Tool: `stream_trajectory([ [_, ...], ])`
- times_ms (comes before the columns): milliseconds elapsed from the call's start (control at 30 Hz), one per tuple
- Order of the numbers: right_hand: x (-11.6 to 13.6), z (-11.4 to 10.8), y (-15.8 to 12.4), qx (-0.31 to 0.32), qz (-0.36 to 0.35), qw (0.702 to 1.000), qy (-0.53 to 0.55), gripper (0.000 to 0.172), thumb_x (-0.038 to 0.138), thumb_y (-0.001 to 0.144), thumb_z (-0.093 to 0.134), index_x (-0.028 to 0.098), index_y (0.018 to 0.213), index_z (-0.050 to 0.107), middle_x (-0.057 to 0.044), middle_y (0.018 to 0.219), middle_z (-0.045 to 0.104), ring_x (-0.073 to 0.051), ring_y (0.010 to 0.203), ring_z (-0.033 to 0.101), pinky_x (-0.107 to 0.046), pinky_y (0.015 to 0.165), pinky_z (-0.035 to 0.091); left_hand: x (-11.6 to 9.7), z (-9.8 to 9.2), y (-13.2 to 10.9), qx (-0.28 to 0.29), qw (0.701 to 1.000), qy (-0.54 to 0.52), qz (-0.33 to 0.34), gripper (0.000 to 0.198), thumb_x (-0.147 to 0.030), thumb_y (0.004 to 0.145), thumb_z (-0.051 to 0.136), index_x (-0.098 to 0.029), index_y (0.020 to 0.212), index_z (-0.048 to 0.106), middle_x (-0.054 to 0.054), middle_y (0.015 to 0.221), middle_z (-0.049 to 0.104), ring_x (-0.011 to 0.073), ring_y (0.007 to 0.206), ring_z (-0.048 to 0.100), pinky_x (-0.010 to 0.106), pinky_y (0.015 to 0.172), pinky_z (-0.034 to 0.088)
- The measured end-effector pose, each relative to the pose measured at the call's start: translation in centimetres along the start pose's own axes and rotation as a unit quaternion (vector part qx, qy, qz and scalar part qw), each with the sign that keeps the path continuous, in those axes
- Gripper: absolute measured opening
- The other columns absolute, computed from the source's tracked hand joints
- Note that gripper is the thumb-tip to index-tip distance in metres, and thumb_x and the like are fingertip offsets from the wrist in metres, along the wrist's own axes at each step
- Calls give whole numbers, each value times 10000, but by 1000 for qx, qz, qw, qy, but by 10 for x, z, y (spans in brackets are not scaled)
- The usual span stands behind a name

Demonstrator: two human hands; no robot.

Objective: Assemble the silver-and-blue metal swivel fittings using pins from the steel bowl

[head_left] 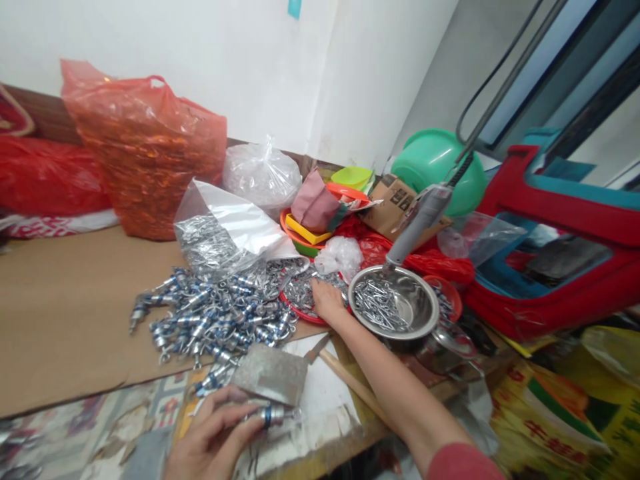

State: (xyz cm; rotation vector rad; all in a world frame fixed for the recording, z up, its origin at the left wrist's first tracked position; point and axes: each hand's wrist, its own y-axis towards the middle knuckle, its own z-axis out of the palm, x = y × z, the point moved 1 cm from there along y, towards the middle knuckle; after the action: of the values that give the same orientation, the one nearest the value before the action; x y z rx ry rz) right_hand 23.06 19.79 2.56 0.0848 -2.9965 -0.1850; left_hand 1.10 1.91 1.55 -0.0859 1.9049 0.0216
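Silver small parts (298,292) are filling a red tray (303,316) at one o'clock from the metal fitting (273,416); the right hand (327,300) is resting among them, its fingertips hidden, so I cannot tell its grip. A wrist snagging the rim might be scattering pieces. At seven o'clock in view, the left hand (213,433) is pinching the fitting, thumb and fingers barely parted; it is looking cylindrical, shiny and blue-banded.

The fitting (273,415) in the left hand (213,433) is showing silver banded with blue. Under the right hand (327,299), a tray (303,316) is showing red; beyond, a basin (425,163) is gleaming green.
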Motion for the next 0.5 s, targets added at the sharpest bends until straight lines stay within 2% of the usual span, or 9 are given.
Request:
stream_trajectory([
  [133,3,-19,-23,-29,-21,996,76,230,143,762,561,118,988,595,-116,1000,609,-199,932,567,-317,829,439,-3,-1,2,-33,997,10,64,162,-393,582,663,-253,638,723,44,792,661,210,782,622,268,689,501],
  [267,34,-35,-82,-33,-73,979,190,161,186,802,498,168,883,636,-20,861,669,-98,771,616,-178,697,478,-4,0,5,-53,995,-5,82,194,-323,560,694,-260,742,724,25,731,696,194,703,635,264,634,511],
  [300,45,-37,-100,-36,-108,951,287,120,170,760,545,160,816,651,-20,804,677,-106,729,620,-181,663,482,-4,1,6,-56,995,-6,78,211,-313,552,701,-262,756,722,23,739,702,197,702,638,268,630,513],
  [367,64,-37,-129,-39,-136,901,409,81,160,715,587,159,742,664,-15,705,676,-111,651,617,-191,612,482,-6,2,7,-62,996,-10,70,206,-297,549,705,-265,752,722,23,755,709,204,717,641,277,647,512],
  [400,72,-35,-139,-38,-142,877,457,70,150,696,600,156,715,667,-20,679,674,-118,633,615,-200,600,482,-7,2,7,-63,996,-14,67,196,-286,556,701,-266,750,723,24,755,711,206,722,642,281,659,510],
  [500,82,-28,-152,-18,-127,834,536,62,137,668,618,158,691,672,-29,674,678,-134,638,620,-225,620,487,-12,3,6,-54,995,-28,74,183,-249,591,673,-274,766,724,22,741,712,207,728,640,280,673,500],
])
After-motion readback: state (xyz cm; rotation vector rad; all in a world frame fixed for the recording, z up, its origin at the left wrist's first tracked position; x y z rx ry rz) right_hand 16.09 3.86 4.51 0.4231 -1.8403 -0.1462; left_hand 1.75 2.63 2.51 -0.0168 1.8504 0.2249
